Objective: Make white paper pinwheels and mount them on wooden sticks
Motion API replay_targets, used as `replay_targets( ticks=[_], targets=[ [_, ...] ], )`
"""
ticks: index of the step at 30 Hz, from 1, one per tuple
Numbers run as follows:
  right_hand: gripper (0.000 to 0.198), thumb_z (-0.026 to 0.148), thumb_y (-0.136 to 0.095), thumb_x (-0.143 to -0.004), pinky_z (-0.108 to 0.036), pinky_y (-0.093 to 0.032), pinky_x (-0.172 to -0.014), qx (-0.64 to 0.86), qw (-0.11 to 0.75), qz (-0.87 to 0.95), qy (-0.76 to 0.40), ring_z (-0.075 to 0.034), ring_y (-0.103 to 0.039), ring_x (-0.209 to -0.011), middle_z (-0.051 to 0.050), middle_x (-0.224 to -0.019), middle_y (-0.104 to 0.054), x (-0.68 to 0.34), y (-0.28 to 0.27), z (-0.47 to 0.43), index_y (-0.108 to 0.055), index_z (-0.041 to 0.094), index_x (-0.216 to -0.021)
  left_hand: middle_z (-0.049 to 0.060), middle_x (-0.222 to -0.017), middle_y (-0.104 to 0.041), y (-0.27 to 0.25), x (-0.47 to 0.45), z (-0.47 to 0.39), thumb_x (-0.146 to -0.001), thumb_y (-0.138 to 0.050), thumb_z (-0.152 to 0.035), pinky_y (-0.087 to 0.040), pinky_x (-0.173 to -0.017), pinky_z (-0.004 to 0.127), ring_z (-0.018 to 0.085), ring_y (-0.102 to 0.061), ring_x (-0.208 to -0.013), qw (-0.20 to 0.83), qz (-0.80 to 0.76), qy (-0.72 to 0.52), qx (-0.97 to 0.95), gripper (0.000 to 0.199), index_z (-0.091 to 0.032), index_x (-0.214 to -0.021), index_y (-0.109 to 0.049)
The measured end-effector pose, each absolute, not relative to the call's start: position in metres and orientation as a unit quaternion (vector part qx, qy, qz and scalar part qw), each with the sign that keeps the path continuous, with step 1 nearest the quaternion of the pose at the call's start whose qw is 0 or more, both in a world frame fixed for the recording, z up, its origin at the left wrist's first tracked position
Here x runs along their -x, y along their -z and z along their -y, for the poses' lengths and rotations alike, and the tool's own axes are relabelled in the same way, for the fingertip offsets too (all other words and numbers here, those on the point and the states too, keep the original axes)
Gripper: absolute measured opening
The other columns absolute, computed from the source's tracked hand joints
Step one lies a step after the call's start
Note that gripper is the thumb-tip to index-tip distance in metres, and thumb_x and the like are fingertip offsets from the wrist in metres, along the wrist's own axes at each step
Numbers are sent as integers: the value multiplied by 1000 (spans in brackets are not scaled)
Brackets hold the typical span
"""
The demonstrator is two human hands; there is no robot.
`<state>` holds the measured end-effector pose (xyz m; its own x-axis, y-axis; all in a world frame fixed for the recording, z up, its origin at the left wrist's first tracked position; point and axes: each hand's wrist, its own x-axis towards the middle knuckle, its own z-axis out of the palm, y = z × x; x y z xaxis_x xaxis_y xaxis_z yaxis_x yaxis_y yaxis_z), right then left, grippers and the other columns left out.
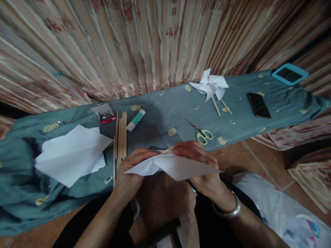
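The left grip (135,160) and right grip (197,154) are holding opposite sides of a white paper (178,165) near the counter (157,119). A wooden stick (166,150) is showing between them, partly hidden, perhaps pinched by the right grip too. Green-handled scissors (199,132) are lying beyond.

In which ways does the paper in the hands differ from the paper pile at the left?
The held paper is bent; the paper pile looks nearly flat. The left hand and right hand grip the held paper; the paper pile lies on the cloth. Both are white.
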<state>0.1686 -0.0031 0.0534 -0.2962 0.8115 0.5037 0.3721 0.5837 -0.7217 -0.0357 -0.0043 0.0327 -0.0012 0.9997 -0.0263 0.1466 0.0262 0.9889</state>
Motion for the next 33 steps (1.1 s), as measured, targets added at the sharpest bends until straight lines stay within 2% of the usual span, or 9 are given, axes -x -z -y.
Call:
replay_targets(
  ticks=[10, 15, 33],
  targets=[
    [20, 15, -57, -88, -39, -47, -83, 410, 455, 749, -253, -20, -64, -92, -5, -101, -69, -167, -50, 2, -66, 24, -104, 4, -80, -70, -35, 35, 5, -70, -71, -28, -51, -66, 25, 16, -65, -73, 467, -540, -451, -535, 12, -26, -79, -79],
    [19, 14, -57, -87, -39, -50, -83, 424, 448, 742, -262, -21, -64, -94, -7, -102, -68, -166, -51, 2, -67, 23, -101, 5, -78, -70, -35, 35, 5, -70, -73, -32, -50, -64, 25, 17, -64, -72, 459, -538, -451, -545, 13, -24, -79, -79],
    [19, 14, -55, -85, -39, -51, -86, 437, 424, 751, -255, -20, -66, -94, -6, -103, -70, -166, -52, 1, -66, 22, -98, 4, -79, -69, -38, 36, 6, -71, -69, -30, -52, -66, 27, 18, -63, -71, 451, -555, -436, -546, 12, -26, -77, -78]
  ],
)
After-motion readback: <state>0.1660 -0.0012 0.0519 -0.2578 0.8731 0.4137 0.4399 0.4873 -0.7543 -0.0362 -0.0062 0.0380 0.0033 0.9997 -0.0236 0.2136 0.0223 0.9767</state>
